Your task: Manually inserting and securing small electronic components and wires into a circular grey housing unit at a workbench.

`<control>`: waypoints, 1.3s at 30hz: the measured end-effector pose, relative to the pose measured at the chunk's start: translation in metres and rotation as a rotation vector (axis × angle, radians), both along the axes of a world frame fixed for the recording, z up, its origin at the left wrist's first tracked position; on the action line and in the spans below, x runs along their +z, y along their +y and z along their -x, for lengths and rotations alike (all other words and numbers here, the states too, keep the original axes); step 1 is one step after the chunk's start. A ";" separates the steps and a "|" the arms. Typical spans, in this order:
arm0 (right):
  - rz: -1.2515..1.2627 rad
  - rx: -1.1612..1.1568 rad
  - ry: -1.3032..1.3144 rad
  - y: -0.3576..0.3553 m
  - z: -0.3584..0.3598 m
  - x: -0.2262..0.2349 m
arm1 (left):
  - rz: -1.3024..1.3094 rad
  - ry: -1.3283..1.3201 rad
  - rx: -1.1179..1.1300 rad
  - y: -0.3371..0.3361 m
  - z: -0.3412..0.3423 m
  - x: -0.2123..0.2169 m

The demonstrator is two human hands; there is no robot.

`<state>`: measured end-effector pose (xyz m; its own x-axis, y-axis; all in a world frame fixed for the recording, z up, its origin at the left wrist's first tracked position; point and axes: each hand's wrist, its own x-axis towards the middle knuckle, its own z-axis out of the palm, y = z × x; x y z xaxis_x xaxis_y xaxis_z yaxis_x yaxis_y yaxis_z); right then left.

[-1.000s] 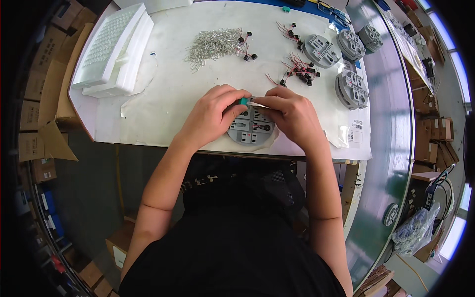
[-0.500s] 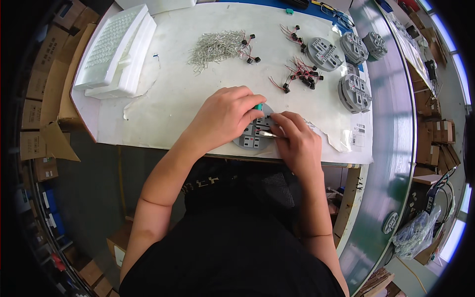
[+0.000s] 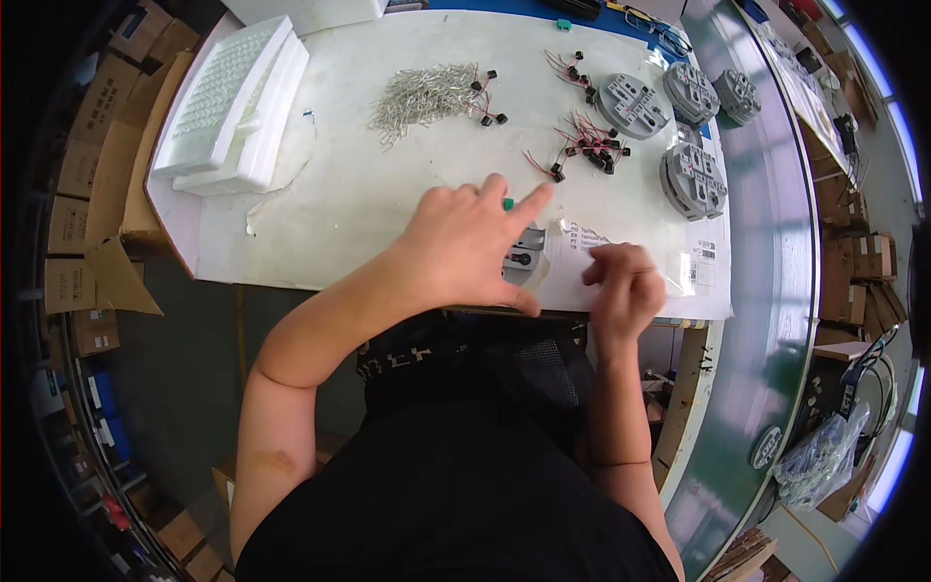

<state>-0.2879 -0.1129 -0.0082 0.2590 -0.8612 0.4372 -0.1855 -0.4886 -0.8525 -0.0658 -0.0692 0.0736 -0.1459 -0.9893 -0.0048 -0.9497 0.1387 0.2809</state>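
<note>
My left hand (image 3: 464,247) is spread over a round grey fixture (image 3: 525,254) near the table's front edge, thumb and index finger wide apart. Most of that fixture is hidden under the palm; its right part shows grey blocks and a dark round detail. A small green piece (image 3: 507,205) peeks out by the index finger. To the right, apart from the fixture, my right hand (image 3: 628,286) is raised with curled fingers, blurred by motion. Whatever it may hold cannot be made out. Small black parts with red and black wires (image 3: 596,147) lie beyond.
A heap of thin silvery metal pieces (image 3: 419,95) lies farther back. Similar grey discs (image 3: 632,105) stand at the right, some stacked (image 3: 694,181). White foam trays (image 3: 228,107) occupy the left side. A torn printed sheet (image 3: 582,238) lies beside the fixture.
My right hand has drawn away from the fixture to the right, and the slim white-tipped item near its fingers no longer shows. My left hand has gone from a pinch by the green piece to spread fingers.
</note>
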 end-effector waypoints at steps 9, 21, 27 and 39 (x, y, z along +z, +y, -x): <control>-0.761 0.161 -0.162 -0.014 0.003 0.040 | 0.433 0.353 -0.063 0.032 -0.012 -0.040; -0.032 0.406 0.948 -0.014 -0.058 0.074 | 0.373 0.647 0.203 0.061 -0.032 -0.072; 0.072 0.405 1.004 -0.015 -0.065 0.076 | 0.255 0.574 0.211 0.056 -0.032 -0.070; 0.068 0.385 1.018 -0.011 -0.066 0.073 | 0.299 0.590 0.201 0.054 -0.033 -0.075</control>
<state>-0.2214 -0.1238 0.0650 0.7739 -0.6267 -0.0908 -0.6131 -0.7056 -0.3552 -0.0329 -0.0152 -0.0018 0.1460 -0.9438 0.2966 -0.6654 0.1282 0.7354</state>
